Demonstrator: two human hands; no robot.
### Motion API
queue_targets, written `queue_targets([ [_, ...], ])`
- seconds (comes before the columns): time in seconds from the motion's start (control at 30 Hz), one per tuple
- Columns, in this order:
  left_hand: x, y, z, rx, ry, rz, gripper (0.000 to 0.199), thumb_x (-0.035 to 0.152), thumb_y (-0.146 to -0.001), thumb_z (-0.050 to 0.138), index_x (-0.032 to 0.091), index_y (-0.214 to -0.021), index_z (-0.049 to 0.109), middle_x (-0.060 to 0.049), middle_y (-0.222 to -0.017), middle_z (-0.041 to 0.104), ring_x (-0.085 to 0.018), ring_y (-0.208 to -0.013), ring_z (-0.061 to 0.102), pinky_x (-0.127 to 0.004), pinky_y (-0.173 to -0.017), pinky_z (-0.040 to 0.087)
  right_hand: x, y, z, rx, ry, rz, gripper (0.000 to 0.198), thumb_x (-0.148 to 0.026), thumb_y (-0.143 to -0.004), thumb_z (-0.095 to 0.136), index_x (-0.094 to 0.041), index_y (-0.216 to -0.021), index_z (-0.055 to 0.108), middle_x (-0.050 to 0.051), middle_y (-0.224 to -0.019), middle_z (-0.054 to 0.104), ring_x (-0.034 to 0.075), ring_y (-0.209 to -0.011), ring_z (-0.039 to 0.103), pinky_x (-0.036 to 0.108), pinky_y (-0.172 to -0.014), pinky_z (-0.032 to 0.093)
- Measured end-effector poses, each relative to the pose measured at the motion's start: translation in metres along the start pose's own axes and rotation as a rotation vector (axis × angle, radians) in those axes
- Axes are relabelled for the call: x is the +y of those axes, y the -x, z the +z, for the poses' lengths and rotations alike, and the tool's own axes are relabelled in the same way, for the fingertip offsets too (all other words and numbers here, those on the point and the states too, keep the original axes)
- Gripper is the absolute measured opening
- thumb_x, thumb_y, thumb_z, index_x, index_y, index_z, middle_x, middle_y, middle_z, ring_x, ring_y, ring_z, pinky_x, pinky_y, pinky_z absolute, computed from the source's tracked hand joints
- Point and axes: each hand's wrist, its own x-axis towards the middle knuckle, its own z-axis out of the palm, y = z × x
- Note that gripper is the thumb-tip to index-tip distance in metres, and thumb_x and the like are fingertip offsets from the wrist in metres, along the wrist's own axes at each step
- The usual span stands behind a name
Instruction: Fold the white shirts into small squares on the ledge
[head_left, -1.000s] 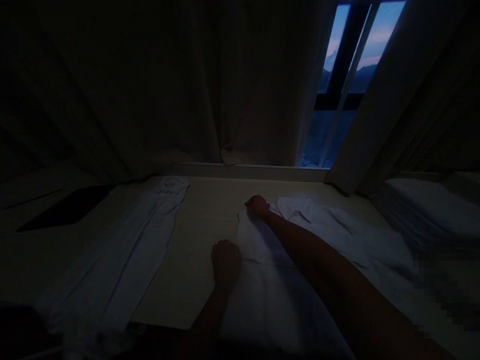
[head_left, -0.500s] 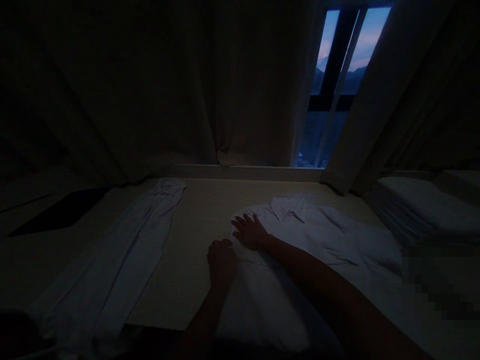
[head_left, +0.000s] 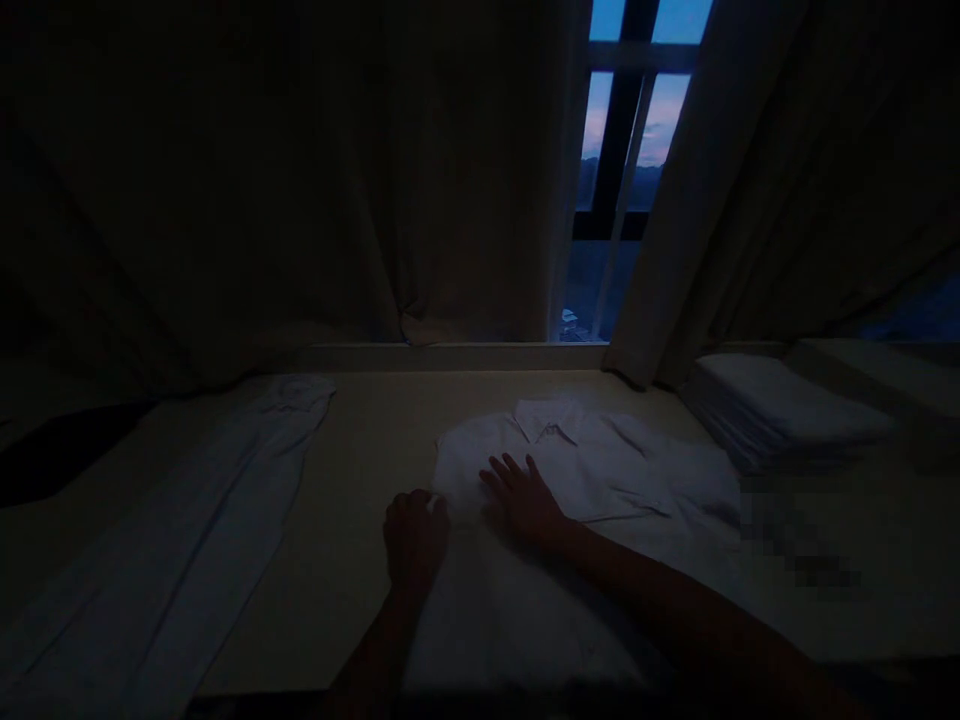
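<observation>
Shirt [head_left: 592, 475] lies on table [head_left: 360, 480], collar [head_left: 536, 420] away from us, length running toward us. Our right hand [head_left: 525, 507] rests on it, fingers spread, nearer collar; our left hand [head_left: 415, 542] curls at its left edge, we cannot tell whether pinching cloth.

From above the near edge of the flat, pale-yellow desk [head_left: 360, 450], the head-worn camera is looking forward and down, sitting near the white, collared cloth shirt [head_left: 600, 470] and facing the far edge, with tall, dark cloth curtains [head_left: 465, 180] and a narrow, dark-framed glass window [head_left: 597, 110] standing beyond.
</observation>
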Motion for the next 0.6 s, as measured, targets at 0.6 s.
queue_targets([
  [0.6, 0.016, -0.084, 0.010, -0.110, -0.083, 0.392, 0.049, 0.037, -0.090, 0.037, 0.018, -0.133, 0.050, -0.009, -0.148, 0.042, -0.023, -0.138, 0.034, -0.040, -0.114, 0.024, 0.107, 0.015, -0.075, 0.094, -0.014, 0.414, 0.033, -0.035, -0.096, 0.044, -0.018, -0.114, 0.065, 0.011, -0.115, 0.066, 0.022, -0.109, 0.057, 0.034, -0.096, 0.039],
])
